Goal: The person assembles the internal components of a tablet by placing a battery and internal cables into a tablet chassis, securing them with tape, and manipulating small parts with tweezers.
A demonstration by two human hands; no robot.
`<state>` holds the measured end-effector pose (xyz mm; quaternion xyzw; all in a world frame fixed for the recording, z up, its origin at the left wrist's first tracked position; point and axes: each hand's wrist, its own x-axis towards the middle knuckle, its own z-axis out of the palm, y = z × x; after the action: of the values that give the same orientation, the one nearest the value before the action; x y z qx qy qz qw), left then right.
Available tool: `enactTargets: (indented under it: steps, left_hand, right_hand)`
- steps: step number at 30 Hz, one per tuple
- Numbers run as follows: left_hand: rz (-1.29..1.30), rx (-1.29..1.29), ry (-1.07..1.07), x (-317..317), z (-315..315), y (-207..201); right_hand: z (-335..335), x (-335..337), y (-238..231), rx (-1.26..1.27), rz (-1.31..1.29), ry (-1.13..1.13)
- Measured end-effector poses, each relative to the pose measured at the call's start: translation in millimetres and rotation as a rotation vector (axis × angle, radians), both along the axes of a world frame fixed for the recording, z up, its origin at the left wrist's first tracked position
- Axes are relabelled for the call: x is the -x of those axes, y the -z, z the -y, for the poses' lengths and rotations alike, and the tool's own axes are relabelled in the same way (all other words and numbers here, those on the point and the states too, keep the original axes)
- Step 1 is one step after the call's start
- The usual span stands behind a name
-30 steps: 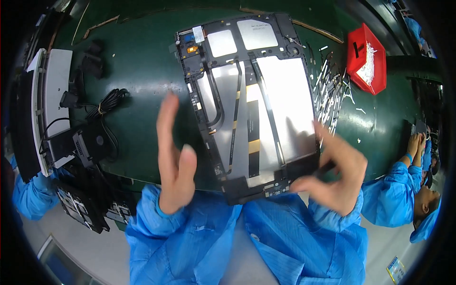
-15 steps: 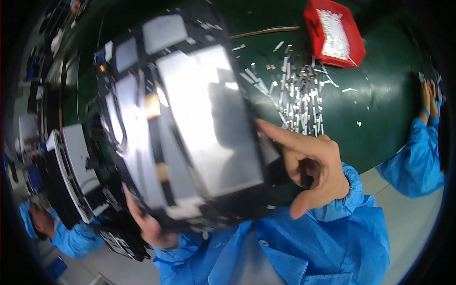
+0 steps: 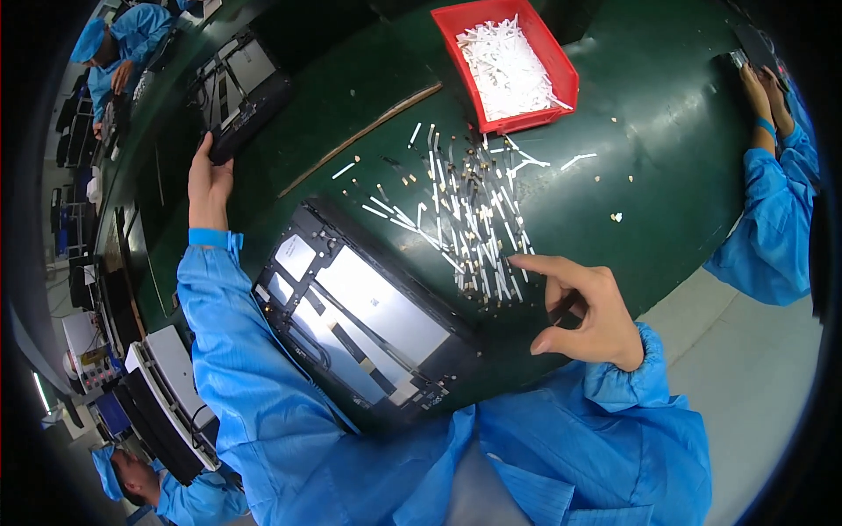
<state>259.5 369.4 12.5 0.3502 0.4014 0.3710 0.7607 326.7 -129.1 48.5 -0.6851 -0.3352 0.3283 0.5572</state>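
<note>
Your left hand [image 3: 210,186] touches panel [image 3: 239,92], upper left; can't tell clasp. Your right hand [image 3: 589,317] wide. Likely stiff, fragile: grip edges.

The green table [image 3: 662,188] carries a red bin [image 3: 556,74], scattered white strips [image 3: 478,223] and a black device panel [image 3: 373,302].

the open-backed black-and-silver near panel [image 3: 373,302] lies aslant, a similar far panel [image 3: 243,83] beyond it, leftward.
</note>
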Motion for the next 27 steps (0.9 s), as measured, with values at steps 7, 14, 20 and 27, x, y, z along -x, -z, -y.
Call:
enactTargets:
  steps: [7, 14, 20, 27]
  left_hand:
    - [0.699, 0.644, 1.052, 71.5, -74.3, -9.5]
    - [-0.379, -0.708, 0.418, 142.0, 169.6, -79.5]
    - [-0.187, -0.605, 0.452, 220.1, 258.0, -43.0]
    - [-0.084, -0.589, 0.262, 213.6, 327.7, -43.9]
  right_hand:
    - [-20.2, 0.5, 20.2, 0.256, 0.499, 0.135]
    - [-55.7, -18.5, 26.5, 0.506, 0.774, 0.008]
    - [-66.2, -22.5, 20.2, 0.557, 0.646, -0.098]
    - [-50.6, -14.6, 4.1, 0.296, 0.323, 0.129]
